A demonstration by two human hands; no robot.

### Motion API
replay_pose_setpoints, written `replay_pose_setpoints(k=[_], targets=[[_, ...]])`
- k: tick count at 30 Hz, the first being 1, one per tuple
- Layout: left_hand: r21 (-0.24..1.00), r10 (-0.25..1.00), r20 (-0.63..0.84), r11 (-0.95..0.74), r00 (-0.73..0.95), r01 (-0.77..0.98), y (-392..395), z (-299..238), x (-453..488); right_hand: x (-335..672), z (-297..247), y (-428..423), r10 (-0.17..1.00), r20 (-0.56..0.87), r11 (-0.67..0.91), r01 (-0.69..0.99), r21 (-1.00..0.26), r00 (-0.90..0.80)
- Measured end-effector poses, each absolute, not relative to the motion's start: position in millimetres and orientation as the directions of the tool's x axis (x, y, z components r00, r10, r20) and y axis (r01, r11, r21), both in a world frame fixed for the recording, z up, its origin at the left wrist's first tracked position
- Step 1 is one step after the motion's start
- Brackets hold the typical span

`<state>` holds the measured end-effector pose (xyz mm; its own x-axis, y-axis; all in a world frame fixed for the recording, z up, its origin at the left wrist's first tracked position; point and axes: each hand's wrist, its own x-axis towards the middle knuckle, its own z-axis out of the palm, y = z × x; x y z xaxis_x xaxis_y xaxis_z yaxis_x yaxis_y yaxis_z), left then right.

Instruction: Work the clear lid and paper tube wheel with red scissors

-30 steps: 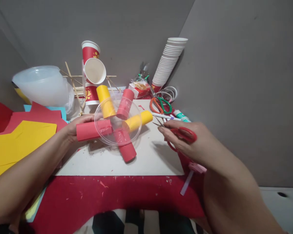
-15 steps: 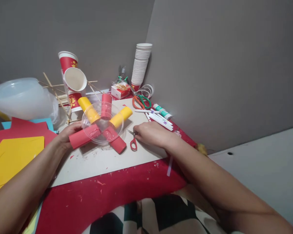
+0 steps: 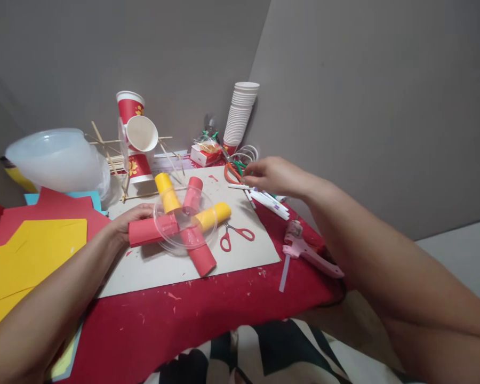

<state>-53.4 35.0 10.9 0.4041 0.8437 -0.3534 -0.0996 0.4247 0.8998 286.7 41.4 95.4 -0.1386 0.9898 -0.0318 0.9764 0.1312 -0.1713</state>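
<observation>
**Left hand pins tube wheel; right hand off the small scissors**

The paper-tube wheel (image 3: 183, 226) sits centre-left of the frame on the grey cardboard sheet (image 3: 164, 266). It is red and yellow rolled-paper tubes fanned out under a clear plastic lid (image 3: 172, 239). I judge it very light and easy to crush: the tubes are hollow, the lid is thin and slick, and the joints probably give way if twisted. The safest hold looks to be at a tube's outer end or under the lid rim, not a squeeze mid-tube.

My left hand (image 3: 130, 221) has its fingers curled round the outer end of the left-pointing red tube (image 3: 146, 233), in a light closed grip. My right hand (image 3: 272, 176) is upper centre-right, fingers loosely bent, tips over the white pens (image 3: 268, 200) and just beside the orange-and-green scissors (image 3: 232, 172). I can't tell whether it grips anything.

Versus half a second ago, the right hand was resting on the small red scissors (image 3: 236, 236). Now they lie free on the cardboard, just right of the wheel, and the hand has moved up-frame. The left-hand grip is unchanged.
</observation>
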Motion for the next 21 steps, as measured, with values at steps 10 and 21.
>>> replay_pose_setpoints(k=[10, 21], targets=[[0.873, 0.758, -0.446, 0.484, 0.476, 0.048, 31, 11, -50, 284, 77, 114, 0.99, 0.019, 0.143, 0.969, -0.201, -0.142], [0.869, 0.719, -0.442, 0.491, 0.536, 0.058, 36, 3, -53, 183, 46, 228, 0.95, 0.088, 0.309, 0.942, -0.128, -0.299]])
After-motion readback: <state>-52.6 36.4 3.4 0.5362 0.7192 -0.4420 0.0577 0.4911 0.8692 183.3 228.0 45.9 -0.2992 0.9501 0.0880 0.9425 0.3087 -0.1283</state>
